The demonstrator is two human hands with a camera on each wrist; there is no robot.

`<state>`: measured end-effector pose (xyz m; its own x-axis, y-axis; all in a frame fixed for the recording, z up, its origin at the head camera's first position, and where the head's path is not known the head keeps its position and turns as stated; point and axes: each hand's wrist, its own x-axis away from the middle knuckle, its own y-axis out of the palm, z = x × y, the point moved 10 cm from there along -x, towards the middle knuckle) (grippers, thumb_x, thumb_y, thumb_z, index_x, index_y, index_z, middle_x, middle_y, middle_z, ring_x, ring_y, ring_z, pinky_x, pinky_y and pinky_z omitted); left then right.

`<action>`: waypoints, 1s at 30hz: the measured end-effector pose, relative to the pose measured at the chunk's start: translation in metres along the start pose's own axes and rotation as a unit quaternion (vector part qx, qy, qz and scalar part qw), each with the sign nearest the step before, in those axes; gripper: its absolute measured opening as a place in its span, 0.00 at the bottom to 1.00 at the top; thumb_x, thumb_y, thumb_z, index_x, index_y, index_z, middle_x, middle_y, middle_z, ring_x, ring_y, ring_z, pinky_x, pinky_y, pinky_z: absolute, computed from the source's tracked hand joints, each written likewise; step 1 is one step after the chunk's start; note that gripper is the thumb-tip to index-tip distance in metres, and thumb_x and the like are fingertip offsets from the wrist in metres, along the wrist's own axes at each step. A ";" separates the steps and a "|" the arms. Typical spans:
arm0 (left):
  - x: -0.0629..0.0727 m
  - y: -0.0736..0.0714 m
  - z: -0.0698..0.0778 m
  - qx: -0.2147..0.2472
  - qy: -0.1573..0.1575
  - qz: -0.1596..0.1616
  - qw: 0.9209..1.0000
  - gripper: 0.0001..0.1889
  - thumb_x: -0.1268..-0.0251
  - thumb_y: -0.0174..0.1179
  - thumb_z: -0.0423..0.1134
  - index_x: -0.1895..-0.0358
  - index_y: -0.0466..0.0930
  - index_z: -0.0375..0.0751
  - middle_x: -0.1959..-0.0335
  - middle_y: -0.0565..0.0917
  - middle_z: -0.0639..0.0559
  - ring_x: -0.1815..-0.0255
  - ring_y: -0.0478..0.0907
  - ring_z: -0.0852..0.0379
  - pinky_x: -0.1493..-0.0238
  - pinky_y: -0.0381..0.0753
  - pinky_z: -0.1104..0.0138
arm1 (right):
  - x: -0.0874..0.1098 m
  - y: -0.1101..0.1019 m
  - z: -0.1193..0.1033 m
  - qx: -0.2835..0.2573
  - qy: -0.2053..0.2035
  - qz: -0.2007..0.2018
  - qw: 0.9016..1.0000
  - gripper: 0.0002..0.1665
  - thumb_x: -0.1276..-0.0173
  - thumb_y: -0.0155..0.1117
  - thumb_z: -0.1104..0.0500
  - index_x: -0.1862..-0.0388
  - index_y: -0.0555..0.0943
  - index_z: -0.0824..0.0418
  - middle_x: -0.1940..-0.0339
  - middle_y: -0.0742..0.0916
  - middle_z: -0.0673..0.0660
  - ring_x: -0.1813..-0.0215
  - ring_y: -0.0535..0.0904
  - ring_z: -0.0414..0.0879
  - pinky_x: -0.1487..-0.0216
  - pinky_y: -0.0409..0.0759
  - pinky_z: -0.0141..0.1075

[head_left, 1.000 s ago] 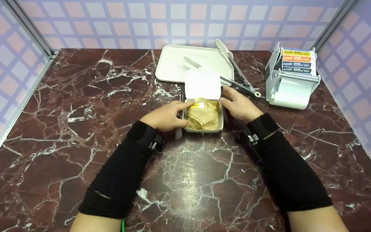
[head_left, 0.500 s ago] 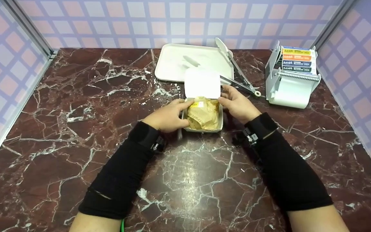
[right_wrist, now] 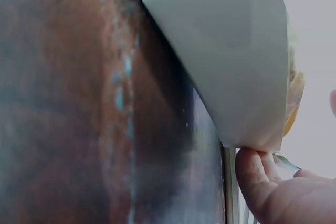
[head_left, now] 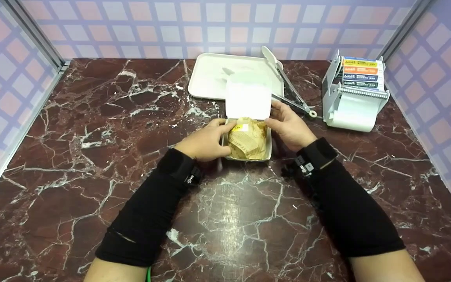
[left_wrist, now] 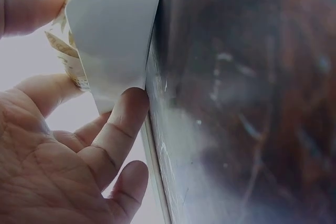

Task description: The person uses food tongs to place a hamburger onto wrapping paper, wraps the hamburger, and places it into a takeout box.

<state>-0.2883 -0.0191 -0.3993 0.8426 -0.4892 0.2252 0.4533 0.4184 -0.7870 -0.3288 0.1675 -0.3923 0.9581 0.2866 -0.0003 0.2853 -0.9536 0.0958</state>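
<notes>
A small white clamshell box (head_left: 248,98) stands on the marble tabletop with its lid up. Inside lies a bundle in printed tan paper (head_left: 249,141) with a yellow-and-white sticker. My left hand (head_left: 206,141) holds the box's left side, thumb and index finger at the wrapper. In the left wrist view, other fingers (left_wrist: 123,124) touch the outer wall. My right hand (head_left: 290,125) holds the back right corner, thumb at the rim and fingers partly hidden behind the lid. The right wrist view shows its fingertips (right_wrist: 251,163) against the box wall (right_wrist: 226,61).
Behind the box lies a white tray (head_left: 206,74) with a blade-like tip (head_left: 227,71) showing past the lid. Tongs (head_left: 290,84) lean across the tray's right side. A label dispenser (head_left: 356,94) with a white roll stands at the back right.
The box lid has risen slightly and shifted a little right, covering more of the blade-like piece on the tray. The wrapped bundle has moved slightly; both hands stay nearly in place.
</notes>
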 end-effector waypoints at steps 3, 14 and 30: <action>0.000 0.000 0.000 0.000 -0.004 -0.002 1.000 0.51 0.38 0.64 0.50 0.13 0.46 0.64 0.11 0.48 0.45 0.39 0.80 0.41 0.54 0.88 0.57 | 0.000 0.000 0.001 -0.025 0.002 0.000 1.000 0.46 0.27 0.51 0.78 0.15 0.46 0.71 0.21 0.68 0.74 0.35 0.76 0.50 0.37 0.81 0.31; 0.000 0.002 0.000 -0.004 -0.008 -0.007 1.000 0.50 0.36 0.63 0.52 0.13 0.44 0.61 0.12 0.49 0.45 0.58 0.87 0.48 0.59 0.89 0.59 | 0.000 -0.005 0.001 -0.011 0.001 0.030 1.000 0.50 0.29 0.54 0.79 0.14 0.44 0.68 0.21 0.68 0.73 0.36 0.77 0.51 0.31 0.79 0.36; 0.001 -0.009 -0.002 0.053 -0.002 0.041 0.998 0.55 0.42 0.70 0.52 0.14 0.48 0.46 0.21 0.69 0.43 0.38 0.79 0.47 0.42 0.86 0.53 | 0.009 0.002 -0.014 0.080 -0.041 0.013 0.996 0.42 0.27 0.59 0.74 0.16 0.60 0.62 0.26 0.74 0.66 0.33 0.77 0.55 0.37 0.83 0.34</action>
<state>-0.2923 -0.0249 -0.3933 0.8794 -0.4467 0.1649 0.4106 0.5363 -0.7374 -0.3203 0.1697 -0.3786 0.9624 0.2594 -0.0810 0.2549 -0.9650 -0.0625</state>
